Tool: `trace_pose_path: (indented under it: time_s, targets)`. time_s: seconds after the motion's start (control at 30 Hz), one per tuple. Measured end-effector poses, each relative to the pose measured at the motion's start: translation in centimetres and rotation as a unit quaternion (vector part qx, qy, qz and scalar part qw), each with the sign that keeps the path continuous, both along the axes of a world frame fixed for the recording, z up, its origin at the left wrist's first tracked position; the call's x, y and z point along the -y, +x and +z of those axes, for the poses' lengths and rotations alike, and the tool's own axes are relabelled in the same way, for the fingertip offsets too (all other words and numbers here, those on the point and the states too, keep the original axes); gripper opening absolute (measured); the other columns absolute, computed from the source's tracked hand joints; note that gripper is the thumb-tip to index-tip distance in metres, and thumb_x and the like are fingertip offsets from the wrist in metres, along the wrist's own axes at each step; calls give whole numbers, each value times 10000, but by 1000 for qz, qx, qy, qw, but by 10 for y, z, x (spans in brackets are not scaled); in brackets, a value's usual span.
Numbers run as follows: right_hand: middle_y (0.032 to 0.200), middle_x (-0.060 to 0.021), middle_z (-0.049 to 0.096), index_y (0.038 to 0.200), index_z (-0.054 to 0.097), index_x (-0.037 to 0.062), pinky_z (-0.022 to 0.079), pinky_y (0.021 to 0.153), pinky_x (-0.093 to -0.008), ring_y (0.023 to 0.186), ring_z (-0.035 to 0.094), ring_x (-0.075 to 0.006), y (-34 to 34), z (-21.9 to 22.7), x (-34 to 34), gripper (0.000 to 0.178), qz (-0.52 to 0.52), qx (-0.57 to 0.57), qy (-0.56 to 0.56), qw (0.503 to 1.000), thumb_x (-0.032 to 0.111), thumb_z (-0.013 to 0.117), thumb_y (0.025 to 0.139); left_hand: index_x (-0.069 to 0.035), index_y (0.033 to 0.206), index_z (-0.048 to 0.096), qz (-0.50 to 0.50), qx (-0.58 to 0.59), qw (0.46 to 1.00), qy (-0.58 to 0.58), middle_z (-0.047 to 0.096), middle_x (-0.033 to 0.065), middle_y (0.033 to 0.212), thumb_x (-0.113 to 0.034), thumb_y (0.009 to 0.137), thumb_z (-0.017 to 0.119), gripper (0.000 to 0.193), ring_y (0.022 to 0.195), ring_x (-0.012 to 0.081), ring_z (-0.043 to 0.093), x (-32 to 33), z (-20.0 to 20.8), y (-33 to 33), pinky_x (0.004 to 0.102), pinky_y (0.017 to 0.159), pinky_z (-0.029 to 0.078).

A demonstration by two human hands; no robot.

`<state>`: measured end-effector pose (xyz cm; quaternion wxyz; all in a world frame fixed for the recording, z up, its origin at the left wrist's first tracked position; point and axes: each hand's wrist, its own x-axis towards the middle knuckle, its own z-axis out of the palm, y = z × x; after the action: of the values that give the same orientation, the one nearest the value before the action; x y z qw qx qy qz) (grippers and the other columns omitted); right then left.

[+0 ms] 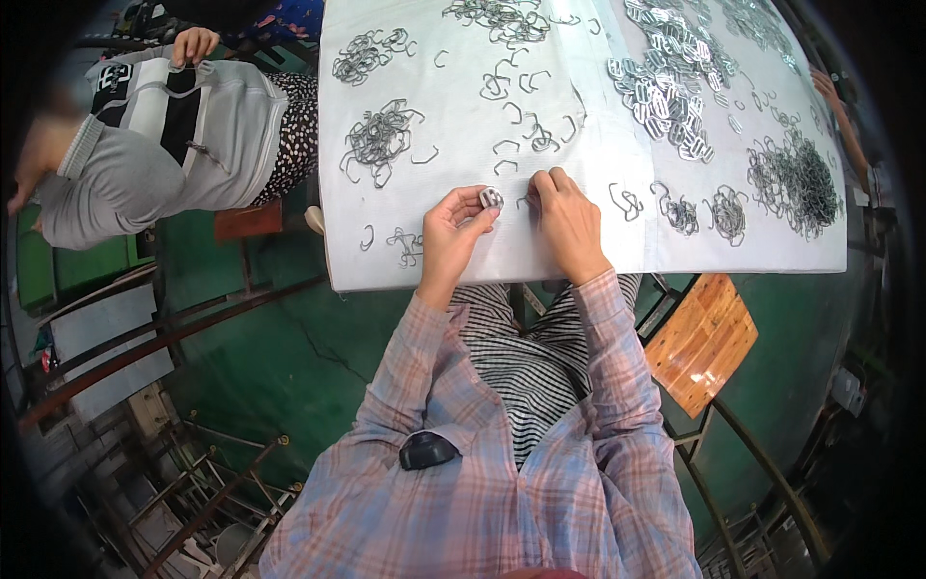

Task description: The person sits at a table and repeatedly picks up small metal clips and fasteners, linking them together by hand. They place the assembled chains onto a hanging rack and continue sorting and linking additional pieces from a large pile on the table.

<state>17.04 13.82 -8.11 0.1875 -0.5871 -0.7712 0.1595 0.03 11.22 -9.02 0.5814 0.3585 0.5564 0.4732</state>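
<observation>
Slotted buckle: small silver metal piece, held above the near part of the table; clock directions below are taken from it, with 12 at the far side.
Left hand: hand at 8 o'clock, thumb and fingers closed on the slotted buckle.
Right hand: hand at 3 o'clock, fingertips bunched and lowered; a thin wire piece shows beside them; whether it is gripped cannot be told.
Bearing surface: white-covered table, carrying all parts in loose heaps.
Wire hooks, near heap: grey tangled heap at 10 o'clock.
Wire hooks, far heap: tangled heap at 12 o'clock, by the upper edge of view.
Small cluster: several hooks at 8 o'clock, just beside the left hand.
Buckle heap: flat silver slotted pieces, spread at 2 o'clock.
Dense heap: dark wire parts at 3 o'clock, near the right table edge.
Stool: brown wooden seat at 4 o'clock, below table level.
Co-worker: person in grey top at 9 to 10 o'clock, beside the table.
</observation>
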Motion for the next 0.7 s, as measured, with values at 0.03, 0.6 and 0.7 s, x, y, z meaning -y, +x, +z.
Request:
trace_pose_path:
  time_s: [0.03, 0.6, 0.7]
  targets:
    - [883, -123, 542, 928, 484, 33, 518, 636, -416, 853, 615, -308, 0, -1, 1, 80, -1, 2, -2, 1000, 65, 520, 864, 22, 1114, 626, 5, 6, 1000, 3, 679, 73, 993, -17, 849, 690, 275, 877, 128, 653, 0, -3, 1, 254, 734, 533]
    - [802, -69, 682, 907, 663, -41, 538, 558, -229, 670, 658, -125, 16, 50, 36, 113, -159, -606, -184, 757, 62, 700, 878, 27, 1128, 605, -31, -88, 991, 99, 665, 68, 884, 46, 813, 695, 328, 857, 120, 650, 10, 57, 35, 241, 775, 530]
    - [839, -61, 672, 899, 661, -33, 524, 555, -214, 687, 636, -106, 21, 54, 37, 126, -164, -615, -166, 753, 70, 722, 862, 24, 1133, 599, -47, -124, 984, 122, 671, 72, 892, 54, 811, 690, 336, 865, 120, 653, 12, 69, 45, 249, 778, 533]
